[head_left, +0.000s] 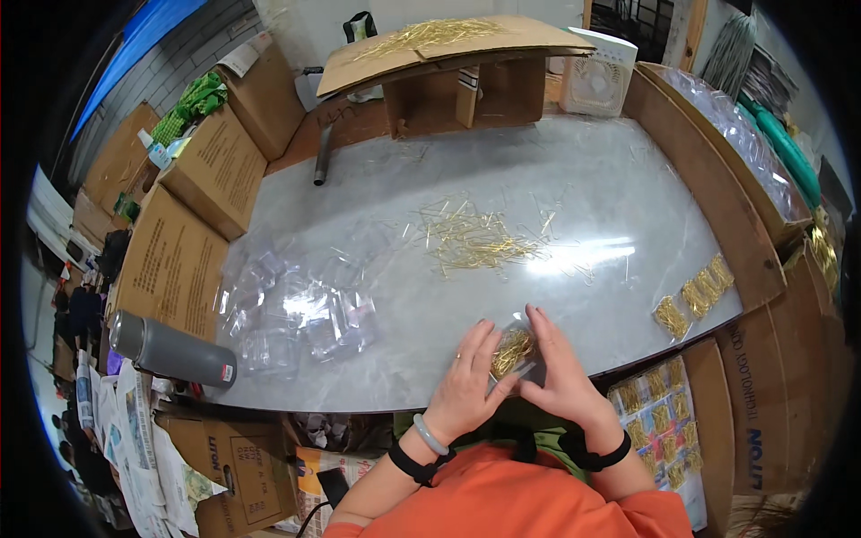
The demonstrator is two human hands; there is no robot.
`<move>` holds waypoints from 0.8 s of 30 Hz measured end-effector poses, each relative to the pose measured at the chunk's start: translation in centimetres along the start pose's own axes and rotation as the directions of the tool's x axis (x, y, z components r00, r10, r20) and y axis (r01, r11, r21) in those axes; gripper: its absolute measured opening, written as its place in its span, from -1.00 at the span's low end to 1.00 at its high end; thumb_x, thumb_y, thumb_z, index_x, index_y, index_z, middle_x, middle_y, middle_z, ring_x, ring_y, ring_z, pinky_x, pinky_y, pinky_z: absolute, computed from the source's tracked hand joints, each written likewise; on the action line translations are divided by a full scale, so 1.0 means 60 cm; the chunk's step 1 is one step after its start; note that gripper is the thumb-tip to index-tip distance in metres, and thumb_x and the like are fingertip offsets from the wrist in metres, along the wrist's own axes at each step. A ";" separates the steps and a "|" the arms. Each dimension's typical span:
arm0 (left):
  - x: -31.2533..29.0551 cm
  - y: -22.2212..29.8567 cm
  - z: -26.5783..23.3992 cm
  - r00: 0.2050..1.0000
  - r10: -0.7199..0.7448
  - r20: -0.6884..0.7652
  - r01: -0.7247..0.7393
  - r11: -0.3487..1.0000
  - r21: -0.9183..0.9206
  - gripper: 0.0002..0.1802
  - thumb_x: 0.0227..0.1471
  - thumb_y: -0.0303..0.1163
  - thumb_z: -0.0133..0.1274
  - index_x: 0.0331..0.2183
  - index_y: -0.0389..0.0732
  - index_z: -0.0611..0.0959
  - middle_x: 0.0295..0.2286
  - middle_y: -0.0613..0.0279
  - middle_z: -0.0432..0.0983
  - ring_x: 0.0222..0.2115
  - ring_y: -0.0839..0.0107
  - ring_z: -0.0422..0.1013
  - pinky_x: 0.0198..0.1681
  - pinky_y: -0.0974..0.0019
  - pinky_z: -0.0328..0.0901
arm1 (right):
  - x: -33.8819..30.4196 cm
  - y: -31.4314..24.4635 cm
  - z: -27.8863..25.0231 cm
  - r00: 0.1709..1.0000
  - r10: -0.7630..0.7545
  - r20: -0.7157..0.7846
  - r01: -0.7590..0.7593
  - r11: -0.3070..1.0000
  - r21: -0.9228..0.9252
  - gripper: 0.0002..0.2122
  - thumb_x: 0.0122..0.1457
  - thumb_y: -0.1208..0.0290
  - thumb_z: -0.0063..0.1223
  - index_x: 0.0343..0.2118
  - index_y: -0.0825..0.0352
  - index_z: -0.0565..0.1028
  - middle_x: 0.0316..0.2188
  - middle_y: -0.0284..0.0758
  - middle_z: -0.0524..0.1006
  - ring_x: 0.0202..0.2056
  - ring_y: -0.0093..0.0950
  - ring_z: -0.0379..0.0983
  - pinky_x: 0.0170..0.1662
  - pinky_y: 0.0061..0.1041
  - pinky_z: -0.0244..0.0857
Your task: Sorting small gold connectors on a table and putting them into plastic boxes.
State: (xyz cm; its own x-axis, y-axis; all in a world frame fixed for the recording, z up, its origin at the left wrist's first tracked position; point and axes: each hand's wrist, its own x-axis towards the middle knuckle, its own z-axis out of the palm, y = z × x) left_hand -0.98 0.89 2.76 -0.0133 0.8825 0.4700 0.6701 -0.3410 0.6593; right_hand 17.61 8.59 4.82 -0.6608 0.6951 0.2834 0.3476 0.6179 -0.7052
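Observation:
At the near edge of the table, a small clear plastic box (pixel 513 352) full of thin gold wire pieces sits between my two hands. My left hand (pixel 464 377) presses against its left side, the thumb at its near end. From the other side, my right hand (pixel 563 375) closes on the box with its fingers along the wall. Farther off lies a loose pile of gold wire pieces (pixel 475 235), some with bent ends. Left of my hands are several clear plastic boxes (pixel 314 305), heaped together.
Filled packs of gold pieces (pixel 702 292) stand at the table's right edge. A grey bottle (pixel 170 348) leans at the left edge. A cardboard shelf (pixel 457 85) and a white fan (pixel 599 76) stand at the back. Cardboard walls (pixel 717 188) border the right side.

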 end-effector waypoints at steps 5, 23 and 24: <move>0.000 -0.003 0.004 0.999 0.019 0.042 -0.023 0.996 0.090 -0.32 0.09 -0.35 0.26 0.17 -0.36 0.38 0.17 -0.18 0.32 0.19 -0.17 0.28 0.24 -0.01 0.26 | -0.009 0.007 0.004 0.996 -0.087 -0.004 0.087 0.995 0.043 -0.23 0.03 0.57 0.18 0.36 0.42 0.14 0.26 0.00 0.33 0.31 -0.06 0.24 0.36 -0.22 0.09; 0.005 -0.001 0.001 0.999 -0.001 0.052 -0.004 0.995 0.098 -0.47 0.07 -0.38 0.27 0.06 -0.32 0.53 0.13 -0.11 0.37 0.15 -0.10 0.33 0.20 0.02 0.28 | 0.005 0.003 0.009 0.942 0.199 -0.269 -0.135 0.962 0.239 -0.87 0.13 0.57 0.19 -0.25 0.33 0.57 -0.31 -0.22 0.52 -0.31 -0.17 0.49 -0.26 -0.27 0.39; 0.006 0.001 0.001 0.999 -0.002 0.041 -0.002 0.995 0.097 -0.48 0.07 -0.38 0.27 0.05 -0.31 0.54 0.11 -0.09 0.38 0.15 -0.10 0.33 0.19 0.02 0.28 | 0.006 0.005 0.010 0.946 0.176 -0.272 -0.130 0.975 0.181 -0.87 0.13 0.57 0.19 -0.24 0.33 0.56 -0.30 -0.22 0.52 -0.31 -0.17 0.50 -0.27 -0.27 0.39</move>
State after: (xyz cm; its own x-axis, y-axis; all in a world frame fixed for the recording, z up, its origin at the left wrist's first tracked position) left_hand -0.89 1.21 2.93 0.0159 0.8960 0.4439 0.7391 -0.3095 0.5983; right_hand 17.07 8.81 4.33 -0.3832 0.8663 0.3204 0.3045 0.4460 -0.8417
